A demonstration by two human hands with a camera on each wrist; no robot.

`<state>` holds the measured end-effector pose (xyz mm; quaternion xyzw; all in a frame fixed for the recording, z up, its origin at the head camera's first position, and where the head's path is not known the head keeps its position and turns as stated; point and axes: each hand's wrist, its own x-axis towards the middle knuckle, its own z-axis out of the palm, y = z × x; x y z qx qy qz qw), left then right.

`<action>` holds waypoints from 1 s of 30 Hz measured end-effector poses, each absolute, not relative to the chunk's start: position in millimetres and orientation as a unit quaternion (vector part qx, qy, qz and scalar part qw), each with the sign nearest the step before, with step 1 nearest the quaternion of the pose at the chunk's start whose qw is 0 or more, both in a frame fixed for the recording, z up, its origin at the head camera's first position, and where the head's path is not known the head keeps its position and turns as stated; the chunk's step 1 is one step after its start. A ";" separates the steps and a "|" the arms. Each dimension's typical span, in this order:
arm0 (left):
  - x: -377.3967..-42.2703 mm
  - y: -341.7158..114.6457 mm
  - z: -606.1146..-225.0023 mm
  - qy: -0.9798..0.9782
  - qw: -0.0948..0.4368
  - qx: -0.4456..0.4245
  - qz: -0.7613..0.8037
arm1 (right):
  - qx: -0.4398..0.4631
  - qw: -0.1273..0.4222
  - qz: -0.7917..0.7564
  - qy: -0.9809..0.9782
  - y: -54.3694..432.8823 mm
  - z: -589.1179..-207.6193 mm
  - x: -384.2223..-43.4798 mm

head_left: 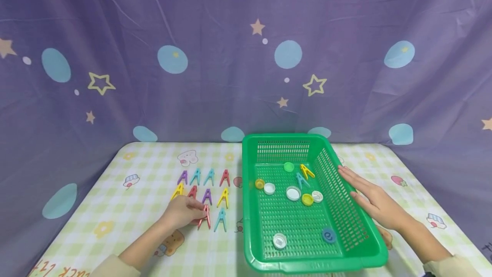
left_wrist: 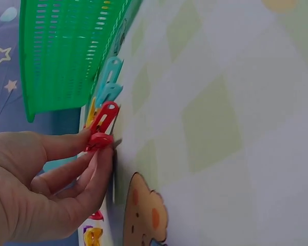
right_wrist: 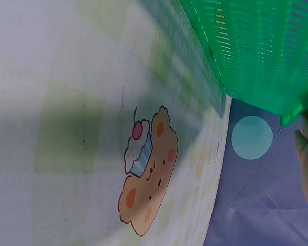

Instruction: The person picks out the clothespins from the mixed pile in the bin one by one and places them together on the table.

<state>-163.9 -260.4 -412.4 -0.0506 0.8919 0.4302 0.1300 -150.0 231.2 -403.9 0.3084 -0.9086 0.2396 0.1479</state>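
In the head view my left hand (head_left: 184,213) pinches a red clothespin (head_left: 206,216) at the front row of clothespins. Thumb and fingertips close on its side in the left wrist view, right at the tablecloth. Just right of it stands a teal clothespin (head_left: 221,219). Behind are rows of several more, among them a purple clothespin (head_left: 207,196) and a yellow clothespin (head_left: 224,198). My right hand (head_left: 378,202) rests with straight fingers on the right rim of a green basket (head_left: 315,265); only part of this hand shows in the right wrist view.
Inside the basket lie a yellow clothespin (head_left: 306,171), a teal clothespin (head_left: 301,180) and several bottle caps, including a blue cap (head_left: 328,235) near the front. A checked tablecloth (head_left: 127,208) covers the table. Behind it hangs a purple curtain (head_left: 215,97).
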 end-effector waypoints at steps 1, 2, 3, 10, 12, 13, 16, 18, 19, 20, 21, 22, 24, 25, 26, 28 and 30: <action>-164.0 -260.6 -411.9 0.895 0.128 -0.048 0.425 | 0.307 0.148 0.239 -0.909 231.3 -404.0 -149.8; -164.0 -260.8 -411.5 0.898 0.127 -0.046 0.419 | 0.306 0.147 0.240 -0.910 231.4 -404.2 -149.7; -164.2 -261.0 -411.4 0.899 0.126 -0.045 0.416 | 0.305 0.145 0.241 -0.910 231.4 -404.4 -149.6; -163.8 -261.2 -412.5 0.916 0.100 -0.025 0.387 | 0.306 0.149 0.246 -0.908 230.6 -404.2 -149.8; -163.0 -261.4 -412.7 0.924 0.090 -0.017 0.371 | 0.306 0.151 0.248 -0.907 230.5 -404.3 -149.9; -162.5 -261.6 -412.9 0.928 0.085 -0.013 0.363 | 0.306 0.152 0.249 -0.906 230.6 -404.6 -150.0; -161.3 -261.6 -412.8 0.930 0.077 -0.013 0.358 | 0.304 0.152 0.250 -0.907 230.7 -404.9 -150.1; -161.3 -261.5 -412.6 0.932 0.074 -0.014 0.355 | 0.303 0.153 0.250 -0.907 230.9 -405.2 -150.3; -161.5 -261.4 -412.5 0.932 0.074 -0.014 0.354 | 0.303 0.153 0.249 -0.907 230.9 -405.2 -150.4; -161.7 -261.3 -412.0 0.933 0.074 -0.012 0.353 | 0.302 0.153 0.250 -0.907 230.8 -405.2 -150.4; -161.9 -261.4 -411.7 0.934 0.073 -0.009 0.349 | 0.303 0.153 0.252 -0.907 230.8 -405.3 -150.5; -162.0 -261.4 -411.2 0.935 0.073 -0.009 0.347 | 0.303 0.153 0.253 -0.906 230.7 -405.6 -150.7; -162.3 -261.7 -410.3 0.937 0.073 -0.005 0.341 | 0.304 0.153 0.256 -0.905 230.5 -406.1 -150.8; -162.2 -261.8 -410.0 0.937 0.075 -0.007 0.341 | 0.305 0.153 0.257 -0.904 230.4 -406.4 -150.9; -162.1 -262.1 -409.7 0.937 0.075 -0.006 0.340 | 0.305 0.155 0.258 -0.904 230.3 -406.8 -151.0; -162.1 -262.4 -409.7 0.937 0.076 -0.009 0.342 | 0.307 0.157 0.258 -0.902 230.4 -407.2 -151.3; -162.4 -262.9 -410.0 0.936 0.076 -0.009 0.343 | 0.306 0.160 0.259 -0.902 230.5 -407.1 -151.5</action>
